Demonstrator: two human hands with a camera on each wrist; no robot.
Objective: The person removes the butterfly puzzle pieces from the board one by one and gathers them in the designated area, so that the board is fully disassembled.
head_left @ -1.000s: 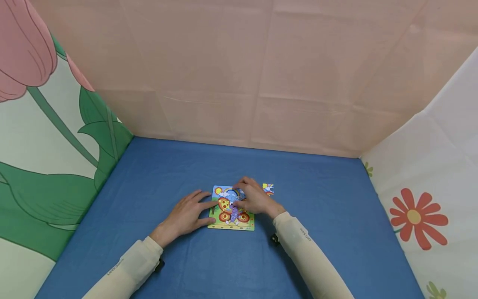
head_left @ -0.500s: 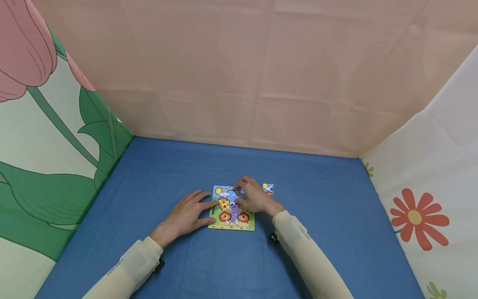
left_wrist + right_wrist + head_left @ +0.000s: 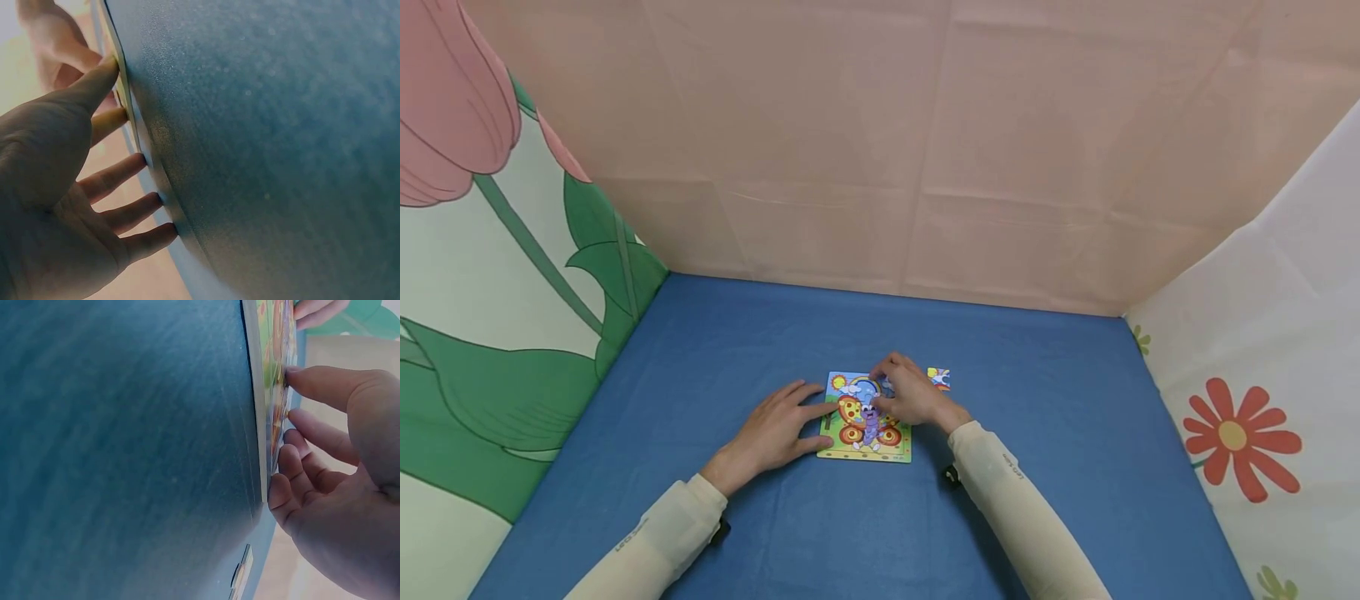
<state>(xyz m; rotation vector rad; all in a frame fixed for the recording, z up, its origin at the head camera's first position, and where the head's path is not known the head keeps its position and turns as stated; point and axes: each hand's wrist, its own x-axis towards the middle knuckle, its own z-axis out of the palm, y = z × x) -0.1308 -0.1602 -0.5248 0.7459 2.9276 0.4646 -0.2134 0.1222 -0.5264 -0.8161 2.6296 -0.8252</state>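
Observation:
A colourful jigsaw puzzle (image 3: 867, 454) in a flat tray lies on the blue table, showing a purple butterfly, a sun and a rainbow. My left hand (image 3: 775, 429) is spread at its left side, with thumb and forefinger resting on the tray's edge and the other fingertips on the tablecloth. Over the upper right of the picture, my right hand (image 3: 913, 396) pinches a puzzle piece against the tray between thumb and fingers; the hand mostly hides that piece. In the right wrist view, the right thumb (image 3: 325, 384) touches the picture surface. A loose puzzle piece (image 3: 938, 378) lies just beyond the right hand.
The blue tablecloth (image 3: 820, 533) extends around the puzzle. A plain beige backdrop (image 3: 880, 150) stands behind, a tulip-patterned panel (image 3: 512, 392) at left, and a white panel with a red flower (image 3: 1240, 437) at right.
The right thumb and fingers have shifted very slightly up the puzzle, showing more of the butterfly's face. The left hand and the loose piece have stayed put.

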